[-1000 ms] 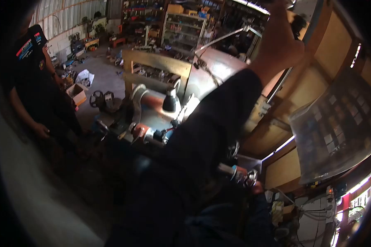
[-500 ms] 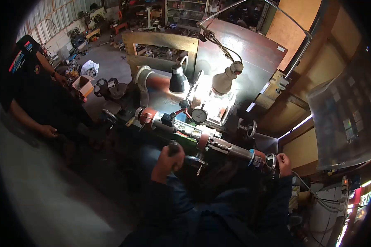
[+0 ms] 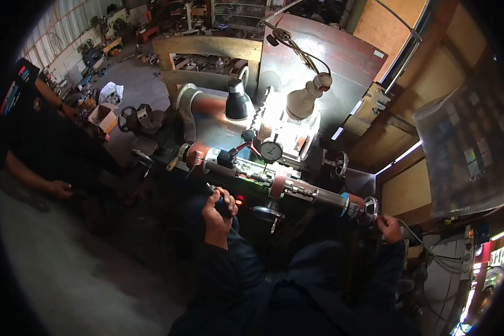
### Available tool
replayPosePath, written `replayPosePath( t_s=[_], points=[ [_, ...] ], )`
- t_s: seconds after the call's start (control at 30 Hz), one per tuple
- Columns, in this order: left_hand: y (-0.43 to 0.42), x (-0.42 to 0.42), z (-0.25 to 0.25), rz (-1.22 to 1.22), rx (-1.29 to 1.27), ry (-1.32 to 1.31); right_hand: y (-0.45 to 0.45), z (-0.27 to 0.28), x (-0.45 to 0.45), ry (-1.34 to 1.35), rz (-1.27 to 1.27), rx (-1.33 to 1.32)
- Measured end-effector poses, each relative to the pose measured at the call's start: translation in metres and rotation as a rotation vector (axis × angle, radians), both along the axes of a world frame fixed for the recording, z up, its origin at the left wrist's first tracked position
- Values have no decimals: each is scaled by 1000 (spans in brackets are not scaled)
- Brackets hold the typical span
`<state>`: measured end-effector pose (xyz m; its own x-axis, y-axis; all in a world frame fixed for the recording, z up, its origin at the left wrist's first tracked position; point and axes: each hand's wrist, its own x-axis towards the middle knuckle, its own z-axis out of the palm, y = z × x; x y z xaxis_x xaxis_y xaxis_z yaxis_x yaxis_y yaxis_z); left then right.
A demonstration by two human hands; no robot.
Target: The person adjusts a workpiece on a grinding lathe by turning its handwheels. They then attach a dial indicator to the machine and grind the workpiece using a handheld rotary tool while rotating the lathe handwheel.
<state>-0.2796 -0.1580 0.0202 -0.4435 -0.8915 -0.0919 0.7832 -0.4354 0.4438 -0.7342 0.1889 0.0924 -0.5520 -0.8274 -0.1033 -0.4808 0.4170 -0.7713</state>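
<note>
My left hand (image 3: 218,215) is wrapped round a dark handheld object (image 3: 224,208) with a small metal tip, in front of the machine. On the right, my right hand (image 3: 389,228) has its fingers curled at the rim of a metal handwheel (image 3: 370,209) at the machine's end. Between them runs the machine's long spindle bar (image 3: 327,198). A round dial gauge (image 3: 271,150) stands over the bar on a red-armed holder. A black lamp (image 3: 238,103) and a beige lamp (image 3: 304,101) light the work area.
Another person (image 3: 45,129) stands at the left, one hand hanging low. A lower handwheel (image 3: 268,213) juts out between my hands. Behind the machine are a wooden frame (image 3: 207,49) and a metal panel (image 3: 341,61). A cardboard box (image 3: 103,119) sits on the floor.
My raised arm has come down from in front of the view. My left hand has since turned, showing its fingers round the dark object; a red light now glows beside it. My right hand stays by the handwheel.
</note>
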Motion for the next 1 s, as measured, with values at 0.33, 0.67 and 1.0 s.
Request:
replayPosePath(
  t_s=[0.33,0.67,1.0],
  points=[
    [-5,-6,-2,-107,-21,147,-48,-97,-60,128,-77,-270],
    [-2,6,5,-91,-26,183,23,-118,-42,197,-83,264],
    [3,14,-3,42,-82,8,-33,-33,-28,-274,-236,-247]
  ],
)
